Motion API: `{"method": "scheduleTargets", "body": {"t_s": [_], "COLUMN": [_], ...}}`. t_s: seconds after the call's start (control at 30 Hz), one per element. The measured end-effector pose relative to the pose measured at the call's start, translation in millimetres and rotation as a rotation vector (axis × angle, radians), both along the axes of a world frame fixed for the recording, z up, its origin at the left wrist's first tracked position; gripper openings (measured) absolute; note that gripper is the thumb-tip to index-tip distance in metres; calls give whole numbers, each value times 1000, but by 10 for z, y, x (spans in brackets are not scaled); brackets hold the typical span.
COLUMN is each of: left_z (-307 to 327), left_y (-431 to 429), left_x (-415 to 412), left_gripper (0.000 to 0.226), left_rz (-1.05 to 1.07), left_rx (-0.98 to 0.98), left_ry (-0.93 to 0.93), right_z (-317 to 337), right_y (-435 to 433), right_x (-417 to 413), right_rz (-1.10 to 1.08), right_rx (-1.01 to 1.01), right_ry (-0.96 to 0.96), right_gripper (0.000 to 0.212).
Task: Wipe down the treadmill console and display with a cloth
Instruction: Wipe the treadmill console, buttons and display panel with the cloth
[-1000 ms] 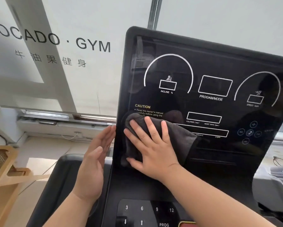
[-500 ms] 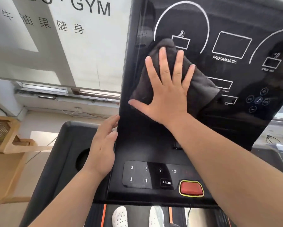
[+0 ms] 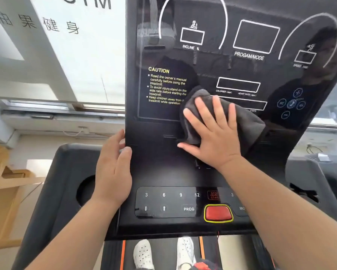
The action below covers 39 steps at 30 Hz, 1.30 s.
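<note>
Down low on the console, the left hand rests with loose, nearly straight fingers on its left edge, holding nothing. At 2 o'clock from it, the right hand lies flat, fingers spread wide, pressing the gray cloth on the lower middle of the display. I think wiping is midway; next the cloth should slide toward 12 o'clock, pressed softly.

The dark grey cloth lies bunched against the glossy black upright display, just right of the yellow caution text. The console below carries numbered keys and a red button.
</note>
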State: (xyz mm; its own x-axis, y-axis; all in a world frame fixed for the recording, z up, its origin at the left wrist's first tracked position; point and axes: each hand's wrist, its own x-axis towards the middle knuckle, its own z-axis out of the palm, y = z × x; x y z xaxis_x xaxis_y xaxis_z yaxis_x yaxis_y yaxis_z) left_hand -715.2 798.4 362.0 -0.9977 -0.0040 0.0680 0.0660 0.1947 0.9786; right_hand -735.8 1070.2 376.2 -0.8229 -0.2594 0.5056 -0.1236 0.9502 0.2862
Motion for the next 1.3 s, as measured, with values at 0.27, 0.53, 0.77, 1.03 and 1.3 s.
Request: {"method": "scheduleTargets", "body": {"t_s": [0.27,0.53,0.77,1.03,1.3], "left_z": [-19,-23,-20,-95,-123], "left_y": [17,128,619,1053,1224], "left_x": [44,101,216,457,677], "left_gripper": [67,68,70,68,68], "left_rz": [-19,93,81,-6,-67], "left_rx": [-91,-338,-630,-784,-840], "left_ry": [29,87,324,278,205], "right_z": [103,135,38,-10,91], "right_y": [-228,-1050,-125,1533,1029], "right_x": [-42,-297,-93,291,228], "right_rz": [-50,113,166,33,-13], "right_rx": [14,79,33,16,-51], "right_ry": [-22,-111,-11,66,7], "right_gripper": [99,89,87,89,99]}}
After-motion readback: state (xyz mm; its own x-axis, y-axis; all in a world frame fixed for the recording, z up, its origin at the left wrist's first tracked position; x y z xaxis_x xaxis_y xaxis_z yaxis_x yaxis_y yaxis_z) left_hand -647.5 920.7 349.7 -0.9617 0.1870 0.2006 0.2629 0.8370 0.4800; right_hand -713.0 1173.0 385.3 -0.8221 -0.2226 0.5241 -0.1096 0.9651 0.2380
